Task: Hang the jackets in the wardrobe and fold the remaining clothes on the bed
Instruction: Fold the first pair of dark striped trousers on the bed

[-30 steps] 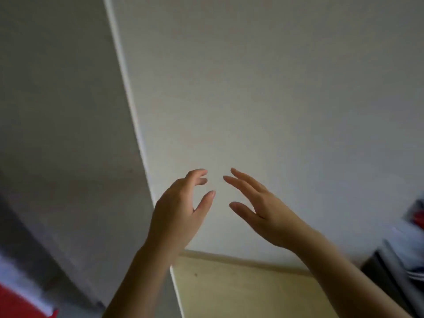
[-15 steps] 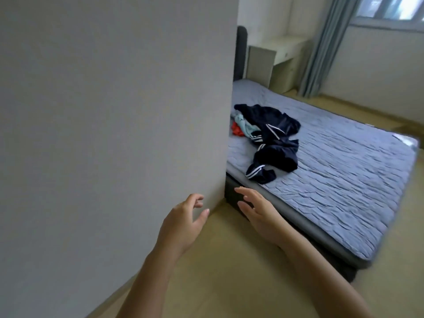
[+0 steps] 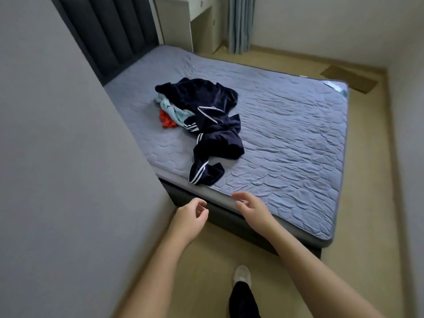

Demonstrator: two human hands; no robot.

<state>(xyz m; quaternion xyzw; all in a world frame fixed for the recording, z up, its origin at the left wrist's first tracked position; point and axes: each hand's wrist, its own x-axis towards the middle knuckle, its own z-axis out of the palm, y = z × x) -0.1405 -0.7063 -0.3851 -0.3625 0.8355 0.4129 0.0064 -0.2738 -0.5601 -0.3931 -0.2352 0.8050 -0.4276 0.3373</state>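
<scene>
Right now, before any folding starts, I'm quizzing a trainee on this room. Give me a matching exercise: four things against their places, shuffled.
Things
1 navy clothes
2 red garment
3 cardboard
4 shoe

Places
A floor, at the bottom of the view
B peeking out left of the light blue cloth
C floor, past the far corner of the bed
D trailing down to the bed's near edge

Pairs: 1-D, 2-B, 3-C, 4-A
</scene>
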